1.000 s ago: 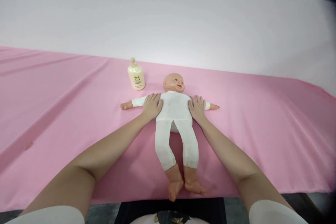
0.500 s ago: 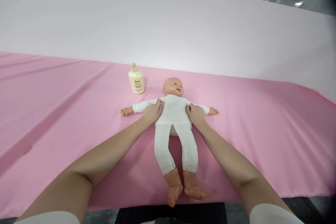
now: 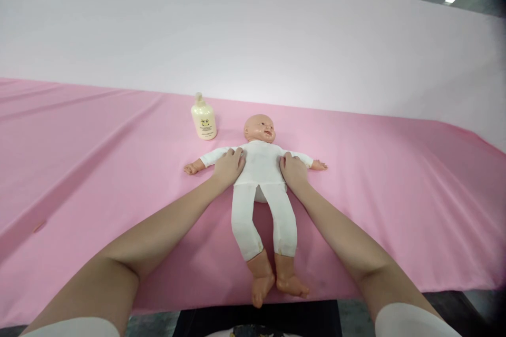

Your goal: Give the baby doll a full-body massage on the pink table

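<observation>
Pressing both palms against a doll's (image 3: 259,160) chest, near the tabletop's (image 3: 98,158) front edge.
Left hand (image 3: 228,167) and right hand (image 3: 293,170) lie flat, fingers loose, gripping nothing; light, even pressure suits best, I'd judge.

You've got a doll (image 3: 261,168) in an all-white suit lying on a plain pink surface (image 3: 395,195). That bottle (image 3: 203,122) is pale cream-yellow, and the backdrop (image 3: 253,31) is super light pink.

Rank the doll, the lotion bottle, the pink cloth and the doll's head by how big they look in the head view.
1. Pink cloth, spanning the whole width.
2. Doll, lying face up.
3 and 4. Lotion bottle and the doll's head look about alike; too close to rank.
</observation>
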### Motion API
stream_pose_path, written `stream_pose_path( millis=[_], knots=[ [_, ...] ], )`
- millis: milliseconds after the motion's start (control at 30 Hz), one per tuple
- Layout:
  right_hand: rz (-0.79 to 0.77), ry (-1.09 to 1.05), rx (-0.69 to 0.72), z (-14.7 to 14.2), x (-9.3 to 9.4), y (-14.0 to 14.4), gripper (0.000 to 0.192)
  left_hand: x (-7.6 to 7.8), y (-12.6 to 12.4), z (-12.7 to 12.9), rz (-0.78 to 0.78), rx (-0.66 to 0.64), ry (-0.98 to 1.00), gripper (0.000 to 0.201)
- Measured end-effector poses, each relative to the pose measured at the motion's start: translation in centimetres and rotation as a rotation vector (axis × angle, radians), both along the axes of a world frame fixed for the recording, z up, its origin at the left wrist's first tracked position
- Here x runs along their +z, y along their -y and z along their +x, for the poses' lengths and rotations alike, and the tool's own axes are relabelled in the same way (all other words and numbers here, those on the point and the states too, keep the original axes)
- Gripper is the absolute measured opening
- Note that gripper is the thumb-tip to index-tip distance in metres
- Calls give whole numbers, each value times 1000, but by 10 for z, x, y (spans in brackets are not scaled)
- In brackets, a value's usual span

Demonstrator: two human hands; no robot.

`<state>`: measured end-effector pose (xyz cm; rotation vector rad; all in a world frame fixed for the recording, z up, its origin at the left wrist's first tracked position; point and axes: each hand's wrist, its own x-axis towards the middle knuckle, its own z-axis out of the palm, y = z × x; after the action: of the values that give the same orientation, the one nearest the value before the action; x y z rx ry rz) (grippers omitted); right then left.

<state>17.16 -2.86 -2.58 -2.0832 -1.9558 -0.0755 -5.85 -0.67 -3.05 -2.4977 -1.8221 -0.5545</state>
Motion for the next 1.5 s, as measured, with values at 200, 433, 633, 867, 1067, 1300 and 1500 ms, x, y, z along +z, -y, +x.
stream_pose_path(
  millis=[200,433,633,867,1067,1300,1500],
  knots=[
    [-21,-158,13,0,-7,2,35,3,5,4,-42,105,16,38],
    [174,-396,2,8,-28,-7,68,-5,2,2,-17,122,90,44],
    [365,-498,119,13,-32,-15,79,-2,2,3,138,32,104,39],
    [572,-625,405,17,-36,-20,88,-19,-13,-4,400,-224,215,44],
    [498,-743,467,15,-36,-16,86,-27,-31,-11,614,-559,323,58],
    [488,-849,378,16,-37,-22,85,-29,-28,-13,562,-481,544,48],
    [464,-854,285,28,-45,-33,87,-38,-39,-21,246,-242,745,66]
  ],
)
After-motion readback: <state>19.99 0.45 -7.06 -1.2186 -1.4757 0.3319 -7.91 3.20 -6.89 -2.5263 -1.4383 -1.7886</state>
